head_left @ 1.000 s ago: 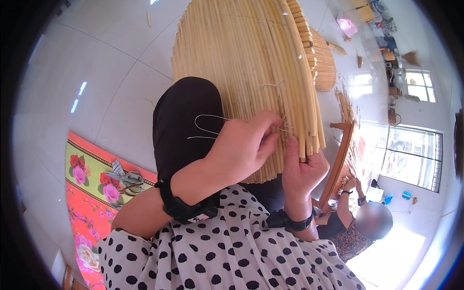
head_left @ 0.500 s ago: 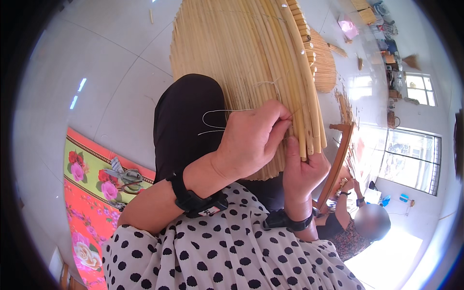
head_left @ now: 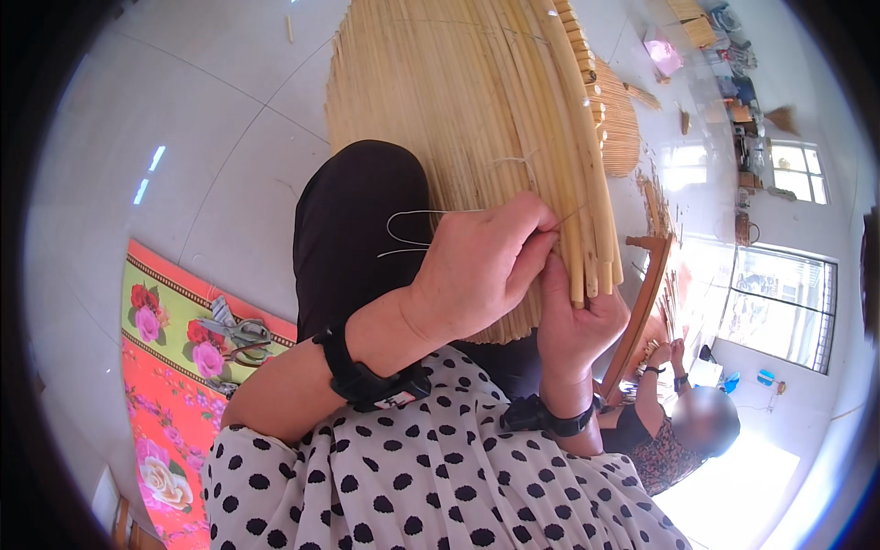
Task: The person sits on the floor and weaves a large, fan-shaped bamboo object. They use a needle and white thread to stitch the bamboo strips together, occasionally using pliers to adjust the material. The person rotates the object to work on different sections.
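A broad panel of straw-coloured stalks [head_left: 440, 82] lies before me and beside my dark-trousered knee [head_left: 362, 220], with thicker stalks [head_left: 577, 183] along its right edge. My left hand [head_left: 486, 266] pinches a thin white string [head_left: 412, 213] against these thicker stalks. From behind that hand, the string's loop and loose end hang over my knee. My right hand [head_left: 579, 330] grips the near ends of the thick stalks, its thumb on top next to my left fingertips; its other fingers are mostly hidden underneath. A string knot [head_left: 513, 160] shows on the panel just beyond my hands.
Scissors [head_left: 240, 332] lie on a flowered cloth [head_left: 156, 412] at the left. Right of the panel stand a wooden frame [head_left: 642, 302] and another stalk panel [head_left: 619, 119]. A co-worker [head_left: 674, 422] sits at the lower right, hands raised near loose stalks.
The panel and both hands have shifted very slightly to the right in the picture. My left pinch and right grip look the same.
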Available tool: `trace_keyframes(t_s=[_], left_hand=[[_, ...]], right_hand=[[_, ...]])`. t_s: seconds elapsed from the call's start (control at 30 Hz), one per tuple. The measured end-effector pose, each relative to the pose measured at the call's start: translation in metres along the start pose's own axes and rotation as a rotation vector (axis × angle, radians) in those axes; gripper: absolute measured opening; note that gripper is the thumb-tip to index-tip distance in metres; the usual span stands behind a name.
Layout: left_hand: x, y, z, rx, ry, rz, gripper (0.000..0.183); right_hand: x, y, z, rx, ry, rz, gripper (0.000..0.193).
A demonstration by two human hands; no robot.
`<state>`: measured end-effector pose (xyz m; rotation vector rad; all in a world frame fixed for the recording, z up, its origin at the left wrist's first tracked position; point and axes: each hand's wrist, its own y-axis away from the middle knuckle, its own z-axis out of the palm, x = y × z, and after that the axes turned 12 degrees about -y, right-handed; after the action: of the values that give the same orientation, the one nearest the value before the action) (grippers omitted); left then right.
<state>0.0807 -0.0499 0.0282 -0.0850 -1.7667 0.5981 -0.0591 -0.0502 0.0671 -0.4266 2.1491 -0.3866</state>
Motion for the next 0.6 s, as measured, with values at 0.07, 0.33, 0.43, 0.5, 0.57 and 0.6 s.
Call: trace_keyframes(t_s=[0.07,0.33,0.43,0.5,0.57,0.6], left_hand=[[-0.0004,-0.0015,-0.0002,-0.004,-0.016,0.024,0.015],[-0.0021,-0.0027,-0.0011,0.023,-0.096,0.111,0.013],[-0.0033,-0.0032,-0.0009,0.034,-0.107,0.135,0.014],[-0.0033,-0.0035,-0.0012,0.034,-0.119,0.134,0.014],[-0.0025,-0.0037,-0.0014,0.035,-0.123,0.133,0.014],[-0.0018,-0.0036,-0.0015,0.037,-0.120,0.132,0.014]], right_hand=[[0.0010,0.0004,-0.0012,-0.011,0.001,0.013,0.029],[0.0021,0.0005,-0.0058,-0.039,0.037,0.002,0.032],[0.0038,-0.0003,-0.0055,-0.030,0.054,-0.022,0.033],[0.0044,-0.0005,-0.0054,-0.027,0.049,-0.025,0.033],[0.0033,-0.0008,-0.0047,-0.026,0.052,-0.009,0.033],[0.0027,-0.0007,-0.0043,-0.026,0.054,0.000,0.032]])
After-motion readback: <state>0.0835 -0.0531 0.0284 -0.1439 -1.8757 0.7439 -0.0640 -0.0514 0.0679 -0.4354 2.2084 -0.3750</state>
